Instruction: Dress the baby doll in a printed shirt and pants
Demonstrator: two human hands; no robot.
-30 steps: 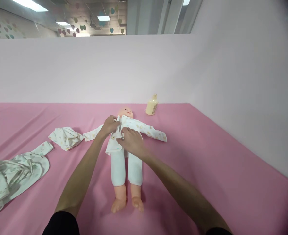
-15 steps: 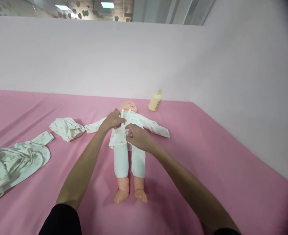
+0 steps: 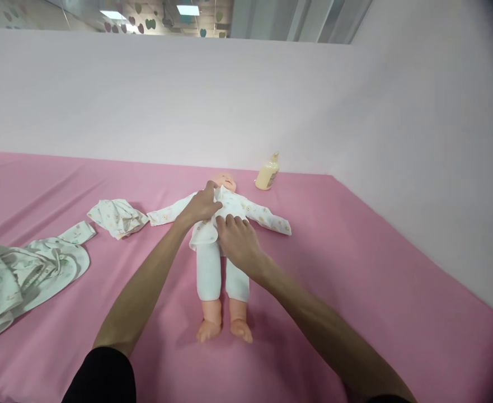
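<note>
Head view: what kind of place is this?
Likely a childcare training room or play area: a plastic baby doll in a patterned white shirt, small printed cotton clothes beside it, and heart-shaped hanging decorations beyond the white partition.

L hand [image 3: 204,204] now sits further in over the shirt [image 3: 233,206] front vs. 1 s ago. R hand [image 3: 238,239] has rolled from pinch, thumb showing, to knuckles up; shirt's lower L hem's drawn inward.
</note>
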